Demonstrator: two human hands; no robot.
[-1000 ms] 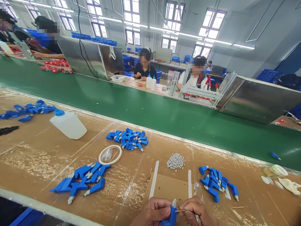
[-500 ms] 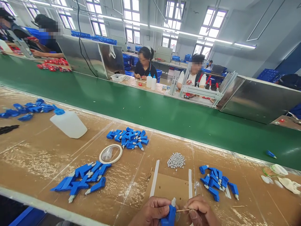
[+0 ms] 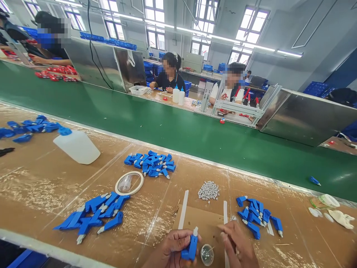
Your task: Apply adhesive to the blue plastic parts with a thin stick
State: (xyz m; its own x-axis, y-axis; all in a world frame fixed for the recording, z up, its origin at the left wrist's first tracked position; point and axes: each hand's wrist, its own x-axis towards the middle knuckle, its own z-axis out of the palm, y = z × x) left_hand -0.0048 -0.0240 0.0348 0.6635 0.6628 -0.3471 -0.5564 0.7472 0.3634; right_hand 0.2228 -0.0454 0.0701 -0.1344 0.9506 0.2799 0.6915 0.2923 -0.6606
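No text, label, brand, number or sign can be read on anything here.

Blue connector [image 3: 190,248], green belt [image 3: 178,130]

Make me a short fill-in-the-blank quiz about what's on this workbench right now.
1. The left hand holds a ____ plastic part.
2. The white bottle has a ____ cap.
3. The conveyor belt behind the bench is ____.
4. The small pile of beads is ____.

Missing words: blue; blue; green; white
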